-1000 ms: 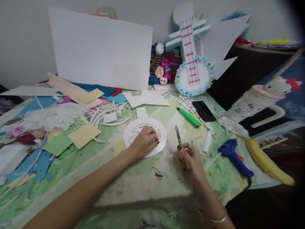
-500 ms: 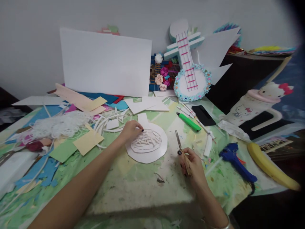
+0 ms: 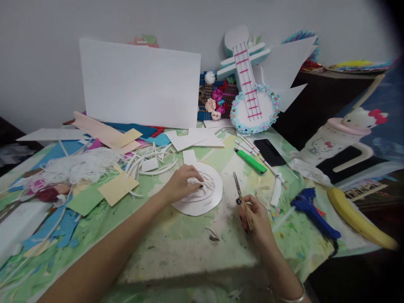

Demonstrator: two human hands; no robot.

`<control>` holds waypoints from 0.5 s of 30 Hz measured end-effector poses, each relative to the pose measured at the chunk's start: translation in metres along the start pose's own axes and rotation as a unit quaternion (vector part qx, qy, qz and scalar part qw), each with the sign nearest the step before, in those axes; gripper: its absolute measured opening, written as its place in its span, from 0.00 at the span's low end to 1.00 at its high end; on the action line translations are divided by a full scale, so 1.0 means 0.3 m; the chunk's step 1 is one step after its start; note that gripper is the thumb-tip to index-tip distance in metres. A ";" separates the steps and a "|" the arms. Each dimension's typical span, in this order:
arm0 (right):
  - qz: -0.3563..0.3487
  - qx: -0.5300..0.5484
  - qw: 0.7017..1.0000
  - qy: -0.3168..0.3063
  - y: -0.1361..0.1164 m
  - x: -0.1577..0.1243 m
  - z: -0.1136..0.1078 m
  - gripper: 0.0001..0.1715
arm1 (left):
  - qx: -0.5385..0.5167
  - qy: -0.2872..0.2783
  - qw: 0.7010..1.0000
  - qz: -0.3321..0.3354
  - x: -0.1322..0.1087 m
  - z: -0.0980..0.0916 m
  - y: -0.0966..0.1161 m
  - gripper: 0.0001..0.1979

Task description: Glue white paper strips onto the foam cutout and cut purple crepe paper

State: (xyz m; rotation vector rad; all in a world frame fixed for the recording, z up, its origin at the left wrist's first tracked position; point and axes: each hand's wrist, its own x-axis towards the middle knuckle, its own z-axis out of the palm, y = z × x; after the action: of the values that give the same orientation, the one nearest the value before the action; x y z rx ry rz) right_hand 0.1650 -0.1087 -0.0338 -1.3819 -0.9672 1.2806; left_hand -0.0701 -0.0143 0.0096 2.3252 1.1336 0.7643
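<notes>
A round white board (image 3: 215,201) with a narrow tab at its top lies on the table. On it sits an oval outline holding a pile of small white strips (image 3: 206,183). My left hand (image 3: 184,183) reaches over this pile from the left, fingers curled and fingertips closed on the strips; it partly hides them. To the right of the board, my right hand (image 3: 257,216) grips a pair of scissors (image 3: 237,185) by the handles. Their slim blades point up and away, close together, cutting nothing.
A green cutter (image 3: 250,160), a black phone (image 3: 269,152), a blue glue gun (image 3: 315,214) and a yellow banana-shaped object (image 3: 360,219) lie right. Paper scraps and white cord (image 3: 82,164) cover the left. A large white board (image 3: 142,84) and a string-instrument model (image 3: 252,105) stand behind.
My left hand has moved right and slightly down, from the upper left edge of the oval onto the strips. My right hand and the scissors have stayed nearly still.
</notes>
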 end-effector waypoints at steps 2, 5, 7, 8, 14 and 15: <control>0.000 0.003 1.000 0.000 0.002 0.000 0.000 0.25 | 0.045 -0.043 0.997 0.039 -0.033 0.045 0.062 0.03; -0.010 0.004 1.000 -0.004 0.006 0.000 -0.003 0.24 | 0.156 -0.078 0.984 0.035 -0.078 0.110 0.121 0.05; -0.015 0.004 1.000 -0.008 0.008 0.000 -0.005 0.23 | 0.195 -0.083 0.977 0.021 -0.093 0.137 0.134 0.06; -0.017 0.003 1.000 -0.009 0.009 -0.001 -0.005 0.23 | 0.196 -0.086 0.977 0.014 -0.096 0.145 0.134 0.06; -0.021 0.005 1.000 -0.003 0.003 -0.006 -0.002 0.25 | 0.127 -0.088 0.988 -0.030 -0.102 0.153 0.130 0.05; -0.020 0.004 1.000 -0.003 0.002 -0.006 -0.001 0.25 | 0.123 -0.082 0.988 -0.033 -0.105 0.151 0.131 0.04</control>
State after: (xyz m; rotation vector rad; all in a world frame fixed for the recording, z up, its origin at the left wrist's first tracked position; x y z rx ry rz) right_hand 0.1651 -0.1108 -0.0340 -1.3468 -0.9884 1.2574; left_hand -0.0346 -0.0685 -0.0100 2.4825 1.2829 0.4193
